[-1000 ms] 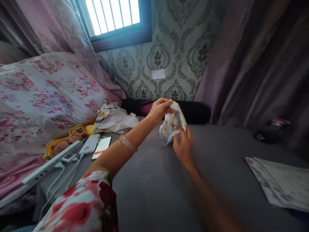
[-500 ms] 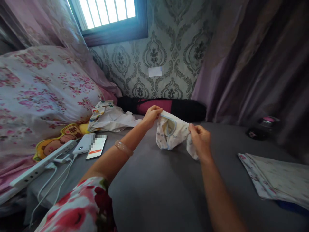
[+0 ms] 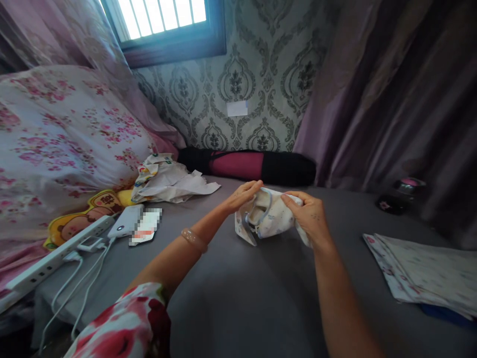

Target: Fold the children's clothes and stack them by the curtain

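Observation:
A small white baby garment (image 3: pixel 276 219) with a faint print and light-blue edging hangs between my two hands, just above the grey bed sheet (image 3: pixel 238 288). My left hand (image 3: pixel 244 195) pinches its upper left corner, near the blue-trimmed neck opening. The upper right part is gripped by my right hand (image 3: pixel 307 211), thumb on top, with a bit of fabric drooping below the palm. The garment's lower left flap hangs loose. Part of the cloth is hidden behind my right fingers.
Folded printed cloths (image 3: pixel 428 271) lie at right, below a dark jar with a pink lid (image 3: pixel 400 196). At left are a crumpled white garment (image 3: pixel 171 179), a power strip (image 3: pixel 59 261) with cables, a power bank (image 3: pixel 126 221) and a phone (image 3: pixel 146 226). A black-and-maroon bag (image 3: pixel 238 165) lies along the wall.
My right hand has moved from under the garment to its upper right side, stretching it out between both hands. Both hands have then come slightly closer together and lower.

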`<state>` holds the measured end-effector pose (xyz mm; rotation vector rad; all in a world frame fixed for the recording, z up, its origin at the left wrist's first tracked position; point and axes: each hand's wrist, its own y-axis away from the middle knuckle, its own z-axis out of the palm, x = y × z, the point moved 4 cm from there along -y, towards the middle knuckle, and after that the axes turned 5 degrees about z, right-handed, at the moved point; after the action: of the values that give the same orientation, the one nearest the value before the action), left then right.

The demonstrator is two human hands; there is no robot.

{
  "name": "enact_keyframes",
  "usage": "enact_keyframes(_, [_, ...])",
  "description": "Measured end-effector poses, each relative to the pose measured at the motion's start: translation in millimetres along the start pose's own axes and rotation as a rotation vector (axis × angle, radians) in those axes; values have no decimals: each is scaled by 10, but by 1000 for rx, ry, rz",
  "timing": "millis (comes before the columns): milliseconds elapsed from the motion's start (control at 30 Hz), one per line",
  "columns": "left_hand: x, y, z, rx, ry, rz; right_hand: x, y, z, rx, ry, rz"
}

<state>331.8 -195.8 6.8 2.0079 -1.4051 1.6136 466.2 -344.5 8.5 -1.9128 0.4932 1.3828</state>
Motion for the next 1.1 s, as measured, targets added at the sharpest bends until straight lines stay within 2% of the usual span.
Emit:
enact_keyframes(133, [23, 42, -1, -57, -122, 162, 1, -8, -32, 48, 86, -20])
enact_keyframes(267, [178, 36, 24, -3, -255, 378, -11, -10, -43, 45, 125, -55])
enact_keyframes(367, [301, 21, 93, 22, -373, 448, -14, -20, -57, 51, 190, -82])
enact_keyframes(467, [349, 2, 162, 6, -403, 417, -24, -35, -91, 77, 275, -143])
enact_keyframes(533, [340, -9, 194, -21, -336, 380, -37, -43, -120, 92, 322, -198])
enact_keyframes(767, [189, -57, 316, -148, 171, 116, -265, 53, -141, 155, 394, -405])
enact_keyframes(900, [187, -50, 362, -155, 283, -3, -424, 199, -59, 192, 407, -368])
enact_keyframes(1033, [194, -33, 345, -104, 276, -56, -394, 254, 47, 70, 386, -231])
enact_keyframes(1100, [196, -26, 339, -105, 280, -53, -350, 243, 66, 46, 400, -227])
